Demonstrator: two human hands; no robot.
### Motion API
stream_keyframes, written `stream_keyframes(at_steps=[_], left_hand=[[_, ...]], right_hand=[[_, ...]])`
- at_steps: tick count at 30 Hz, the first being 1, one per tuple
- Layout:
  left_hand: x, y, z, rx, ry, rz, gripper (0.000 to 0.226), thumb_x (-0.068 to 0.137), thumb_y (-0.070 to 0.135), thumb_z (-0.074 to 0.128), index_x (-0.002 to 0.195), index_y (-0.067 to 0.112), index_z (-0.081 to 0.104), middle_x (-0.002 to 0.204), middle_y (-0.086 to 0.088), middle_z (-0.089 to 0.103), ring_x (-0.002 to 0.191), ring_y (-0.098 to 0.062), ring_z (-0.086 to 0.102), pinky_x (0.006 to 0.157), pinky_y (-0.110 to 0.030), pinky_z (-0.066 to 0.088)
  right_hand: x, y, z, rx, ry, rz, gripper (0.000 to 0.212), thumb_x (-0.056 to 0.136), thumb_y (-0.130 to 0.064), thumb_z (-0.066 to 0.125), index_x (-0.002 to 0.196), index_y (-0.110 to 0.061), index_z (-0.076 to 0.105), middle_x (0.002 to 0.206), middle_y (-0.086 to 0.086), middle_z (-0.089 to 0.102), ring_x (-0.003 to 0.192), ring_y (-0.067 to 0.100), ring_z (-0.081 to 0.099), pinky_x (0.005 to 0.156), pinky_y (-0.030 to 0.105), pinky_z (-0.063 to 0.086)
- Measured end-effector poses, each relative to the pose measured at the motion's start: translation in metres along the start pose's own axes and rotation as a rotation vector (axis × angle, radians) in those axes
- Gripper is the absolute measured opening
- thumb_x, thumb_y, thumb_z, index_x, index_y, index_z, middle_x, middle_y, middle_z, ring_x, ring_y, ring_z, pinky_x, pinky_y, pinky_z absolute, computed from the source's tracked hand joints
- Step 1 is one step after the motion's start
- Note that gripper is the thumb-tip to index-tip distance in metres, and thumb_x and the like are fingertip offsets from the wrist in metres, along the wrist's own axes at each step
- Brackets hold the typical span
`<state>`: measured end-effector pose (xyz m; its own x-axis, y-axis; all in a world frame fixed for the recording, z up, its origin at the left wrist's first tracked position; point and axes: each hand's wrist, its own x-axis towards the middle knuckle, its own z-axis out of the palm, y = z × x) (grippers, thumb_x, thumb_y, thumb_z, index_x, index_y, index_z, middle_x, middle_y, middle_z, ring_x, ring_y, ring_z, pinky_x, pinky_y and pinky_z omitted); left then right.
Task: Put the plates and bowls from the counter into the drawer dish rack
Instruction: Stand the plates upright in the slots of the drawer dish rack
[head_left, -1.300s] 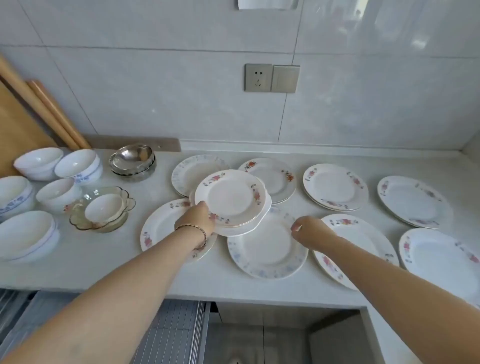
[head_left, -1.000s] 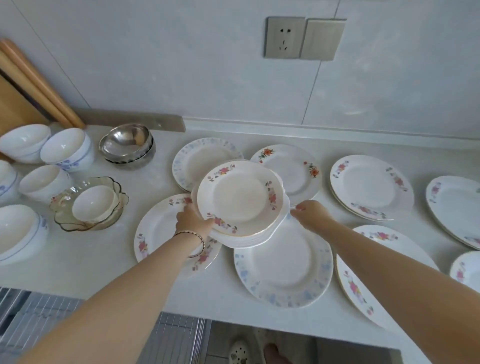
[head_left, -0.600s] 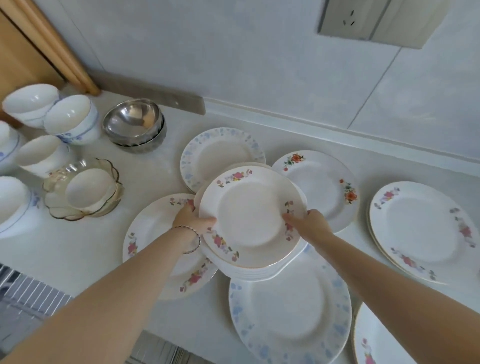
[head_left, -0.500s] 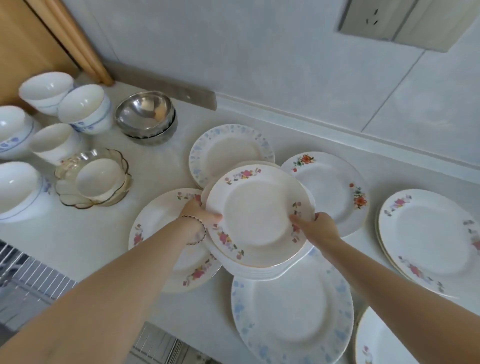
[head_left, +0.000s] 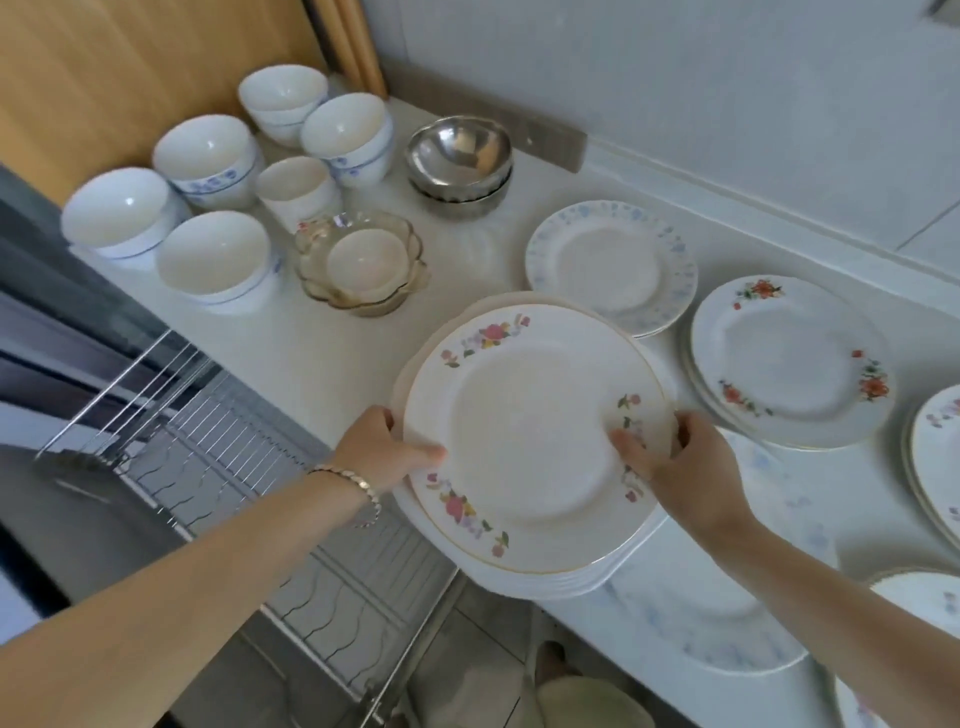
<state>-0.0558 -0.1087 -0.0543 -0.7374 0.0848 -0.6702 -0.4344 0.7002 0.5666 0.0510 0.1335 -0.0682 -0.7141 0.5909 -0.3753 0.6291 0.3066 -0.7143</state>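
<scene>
both hands — left hand (head_left: 382, 447), right hand (head_left: 675, 467) — gripping the plate stack (head_left: 530, 441), lower plates mostly hidden

white bowls (head_left: 213, 257): 7 | steel bowls (head_left: 458, 150) | glass dish (head_left: 363, 265): 1

Bg: grey-white tiled wall (head_left: 675, 78) behind the white countertop (head_left: 322, 353), w/ a white raised backsplash ledge (head_left: 753, 202) along the join and a flat grey metal strip (head_left: 550, 137) lying at its left end. Top left: light wooden board (head_left: 130, 67) leaning upright, w/ two round wooden poles (head_left: 353, 47) just beside it on the right. Btm centre, below counter edge: grey tiled floor (head_left: 467, 639) and a pale slipper (head_left: 592, 701), partly cut off by frame edge.
</scene>
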Motion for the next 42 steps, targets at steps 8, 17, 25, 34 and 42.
stream_keyframes(at_steps=[8, 17, 25, 34, 42], left_hand=[[-0.023, -0.154, -0.118, -0.064, 0.023, -0.139, 0.055, 0.071, 0.008, 0.077, 0.117, 0.006, 0.047, 0.116, -0.011, 0.06, 0.108, -0.03, 0.058, 0.094, -0.044, 0.05], [0.014, -0.26, -0.173, 0.178, -0.086, -0.345, 0.066, 0.071, 0.002, 0.075, 0.128, 0.001, 0.042, 0.106, -0.009, 0.057, 0.097, -0.027, 0.052, 0.083, -0.038, 0.049], [0.105, -0.287, -0.14, 0.31, -0.137, -0.412, 0.074, 0.074, 0.012, 0.076, 0.136, -0.001, 0.038, 0.136, -0.017, 0.05, 0.125, -0.032, 0.049, 0.102, -0.04, 0.043], [0.215, -0.322, -0.065, 0.236, -0.105, -0.392, 0.078, 0.071, 0.016, 0.078, 0.135, 0.002, 0.037, 0.135, -0.015, 0.051, 0.123, -0.032, 0.053, 0.103, -0.039, 0.046], [0.257, -0.32, 0.01, 0.154, -0.094, -0.429, 0.074, 0.067, 0.021, 0.081, 0.129, -0.002, 0.046, 0.128, -0.017, 0.059, 0.112, -0.029, 0.063, 0.093, -0.037, 0.054]], right_hand=[[-0.118, -0.032, 0.148, 0.032, -0.152, 0.029, 0.045, 0.074, -0.044, 0.072, 0.104, -0.013, 0.056, 0.087, -0.006, 0.065, 0.076, 0.011, 0.062, 0.061, 0.019, 0.05], [-0.196, 0.004, 0.289, 0.073, -0.245, 0.331, 0.044, 0.077, -0.041, 0.071, 0.107, -0.01, 0.058, 0.082, -0.005, 0.063, 0.069, 0.008, 0.06, 0.052, 0.018, 0.044], [-0.154, 0.05, 0.36, 0.059, -0.254, 0.524, 0.05, 0.081, -0.039, 0.067, 0.115, -0.004, 0.06, 0.089, 0.006, 0.068, 0.079, 0.024, 0.065, 0.063, 0.027, 0.051], [-0.037, 0.091, 0.398, -0.143, -0.221, 0.423, 0.054, 0.084, -0.036, 0.065, 0.125, -0.003, 0.049, 0.112, 0.014, 0.065, 0.08, 0.021, 0.056, 0.065, 0.024, 0.049], [0.035, 0.114, 0.386, -0.205, -0.128, 0.408, 0.052, 0.085, -0.028, 0.067, 0.128, -0.002, 0.052, 0.101, 0.016, 0.068, 0.045, 0.013, 0.051, 0.026, 0.011, 0.033]])
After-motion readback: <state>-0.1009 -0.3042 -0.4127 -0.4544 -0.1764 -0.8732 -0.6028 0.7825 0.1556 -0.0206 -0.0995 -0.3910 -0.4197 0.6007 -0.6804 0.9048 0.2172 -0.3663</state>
